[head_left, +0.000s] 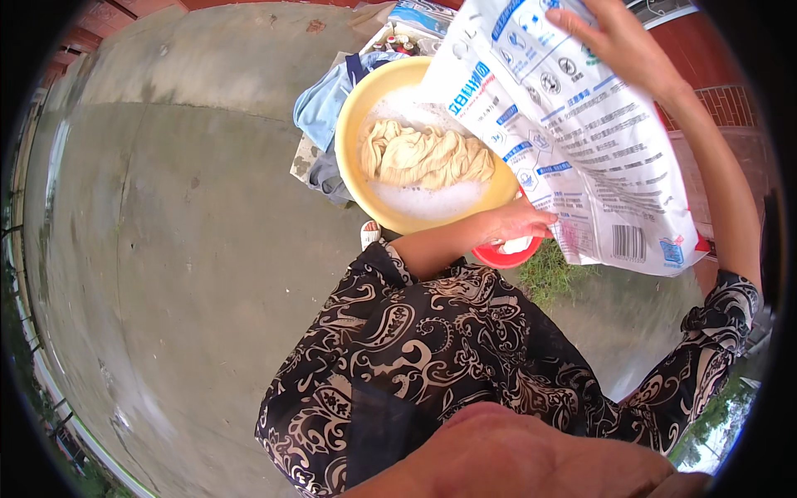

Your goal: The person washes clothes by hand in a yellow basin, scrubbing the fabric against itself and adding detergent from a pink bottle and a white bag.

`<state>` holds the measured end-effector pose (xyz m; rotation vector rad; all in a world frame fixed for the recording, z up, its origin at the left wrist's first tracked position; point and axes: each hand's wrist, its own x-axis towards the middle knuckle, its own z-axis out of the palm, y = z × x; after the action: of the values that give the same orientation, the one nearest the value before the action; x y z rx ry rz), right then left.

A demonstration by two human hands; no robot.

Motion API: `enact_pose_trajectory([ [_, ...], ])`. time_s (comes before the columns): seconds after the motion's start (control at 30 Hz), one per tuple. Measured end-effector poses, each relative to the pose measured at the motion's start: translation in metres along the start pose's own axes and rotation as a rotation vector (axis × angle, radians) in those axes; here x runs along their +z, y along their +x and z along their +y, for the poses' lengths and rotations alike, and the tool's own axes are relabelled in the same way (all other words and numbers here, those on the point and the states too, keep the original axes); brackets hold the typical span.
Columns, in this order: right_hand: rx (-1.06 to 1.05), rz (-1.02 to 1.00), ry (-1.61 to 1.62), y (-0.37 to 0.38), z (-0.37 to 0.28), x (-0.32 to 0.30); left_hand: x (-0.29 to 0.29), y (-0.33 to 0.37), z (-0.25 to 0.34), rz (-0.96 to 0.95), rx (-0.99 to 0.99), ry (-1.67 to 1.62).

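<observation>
A large white plastic detergent bag (598, 158) with blue print hangs tilted in front of me. My right hand (623, 50) grips its upper edge, with the thumb across the printed side. Lower down, my left hand (523, 220) pinches the bag's near left corner; some of its fingers are hidden. Left of the bag is a yellow basin (353, 178) of foamy water, where a twisted cream-coloured cloth (423, 156) lies. Partly under the bag and my left hand, a small red basin (501, 259) shows something white inside.
Light blue clothing (324, 104) and a dark grey cloth (330, 177) hang beside the yellow basin. Several bottles (400, 43) stand behind it. Grass (552, 274) grows near the red basin. Wet concrete (199, 232) stretches away on the left.
</observation>
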<state>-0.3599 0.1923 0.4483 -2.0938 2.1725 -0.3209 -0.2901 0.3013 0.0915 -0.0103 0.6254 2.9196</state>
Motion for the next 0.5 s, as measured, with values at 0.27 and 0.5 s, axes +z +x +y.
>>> enact_pose_trajectory([
  [0.27, -0.098, 0.035, 0.379, 0.016, 0.003, 0.002, 0.005, -0.003, 0.012, -0.028, 0.022, -0.012],
  [0.5, -0.031, -0.034, 0.081, 0.014, -0.009, -0.003, 0.009, -0.007, 0.016, 0.062, 0.003, -0.013],
])
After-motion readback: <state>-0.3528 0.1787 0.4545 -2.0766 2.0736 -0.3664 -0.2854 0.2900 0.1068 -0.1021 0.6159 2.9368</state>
